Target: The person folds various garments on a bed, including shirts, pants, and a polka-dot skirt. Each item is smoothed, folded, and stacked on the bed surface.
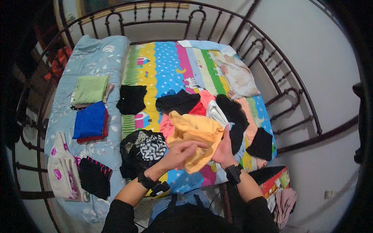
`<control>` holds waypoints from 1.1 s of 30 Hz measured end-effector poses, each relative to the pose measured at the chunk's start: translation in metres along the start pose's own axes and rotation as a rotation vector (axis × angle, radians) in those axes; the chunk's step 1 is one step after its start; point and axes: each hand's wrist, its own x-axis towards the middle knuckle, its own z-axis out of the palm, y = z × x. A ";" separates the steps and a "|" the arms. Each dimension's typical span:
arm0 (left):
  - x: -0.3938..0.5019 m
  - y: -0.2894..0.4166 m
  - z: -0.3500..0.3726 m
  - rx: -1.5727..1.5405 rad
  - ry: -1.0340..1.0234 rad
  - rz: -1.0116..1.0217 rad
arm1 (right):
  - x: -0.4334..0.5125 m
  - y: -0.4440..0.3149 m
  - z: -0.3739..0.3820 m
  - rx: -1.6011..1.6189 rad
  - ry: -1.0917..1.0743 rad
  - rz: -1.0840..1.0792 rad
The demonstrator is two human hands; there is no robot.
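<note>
A yellow-orange cloth garment, loosely bunched, is held up in front of me over the bed. My right hand grips its right edge, thumb up and fingers behind the fabric. Across the garment's front lies my left hand, fingers curled against the cloth. Beneath and behind it is a loose pile: a black garment, a white one, a pink one and another black one. Near my left wrist sits a black bundle with a zigzag-patterned cloth.
A folded blue quilt along the left bears a green folded stack, a blue folded cloth, a white floral garment and black folded clothing. Metal rails border the bed. A red box with clothes stands lower right.
</note>
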 end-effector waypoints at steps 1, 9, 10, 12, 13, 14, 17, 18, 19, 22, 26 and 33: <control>-0.007 -0.004 0.003 -0.111 0.075 -0.043 | -0.009 0.000 -0.002 0.105 -0.097 0.014; -0.082 -0.015 0.002 -0.798 0.221 0.023 | -0.047 -0.003 -0.034 0.021 0.062 -0.270; -0.092 -0.020 0.004 -0.813 0.177 -0.071 | -0.054 -0.005 -0.038 0.015 -0.014 -0.316; -0.111 -0.037 0.014 -0.726 0.142 -0.284 | -0.072 -0.009 -0.042 0.052 0.082 -0.291; -0.117 -0.048 0.022 -0.736 0.101 -0.307 | -0.080 -0.011 -0.043 0.044 0.035 -0.270; -0.124 -0.060 0.031 -0.732 0.082 -0.354 | -0.092 -0.015 -0.044 0.054 -0.049 -0.238; -0.136 -0.085 0.061 -0.862 0.074 -0.313 | -0.133 -0.021 -0.046 0.040 -0.207 -0.240; -0.136 -0.087 0.070 -0.936 0.093 -0.276 | -0.151 -0.026 -0.047 0.003 -0.200 -0.267; -0.137 -0.085 0.078 -0.972 0.152 -0.285 | -0.169 -0.031 -0.050 -0.024 -0.135 -0.281; -0.127 -0.054 0.091 -0.773 0.109 0.018 | -0.220 -0.038 -0.065 -0.288 -0.020 -0.138; -0.104 0.010 0.114 -0.556 -0.048 0.148 | -0.251 -0.026 -0.084 -1.348 -0.174 0.140; -0.058 0.084 0.195 -0.421 -0.336 0.092 | -0.287 -0.035 -0.037 -1.299 -0.180 -0.353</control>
